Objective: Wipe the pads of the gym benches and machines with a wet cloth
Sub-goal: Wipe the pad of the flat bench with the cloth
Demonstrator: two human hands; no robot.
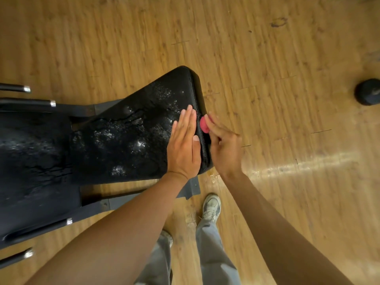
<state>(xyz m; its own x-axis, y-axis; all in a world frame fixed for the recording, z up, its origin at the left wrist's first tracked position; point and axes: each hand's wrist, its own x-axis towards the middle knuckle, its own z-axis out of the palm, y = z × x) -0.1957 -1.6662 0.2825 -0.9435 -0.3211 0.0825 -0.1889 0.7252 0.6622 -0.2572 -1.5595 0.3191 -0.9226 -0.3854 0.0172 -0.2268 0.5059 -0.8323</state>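
Note:
A black, cracked bench seat pad (pixel 131 130) fills the middle of the head view, its surface speckled with wet shine. My left hand (pixel 184 145) lies flat on the pad's right end, fingers straight and together. My right hand (pixel 223 147) is beside the pad's right edge and holds a small pink cloth (pixel 204 125) against that side wall; most of the cloth is hidden under my fingers. A second, larger black pad (pixel 35 171) adjoins on the left.
The bench's dark metal frame (pixel 191 187) and chrome-tipped bars (pixel 52 103) stick out at the left and below the pad. A black dumbbell head (pixel 368 91) lies on the wooden floor at the right. My feet and grey trouser legs (pixel 211 210) stand just below the pad.

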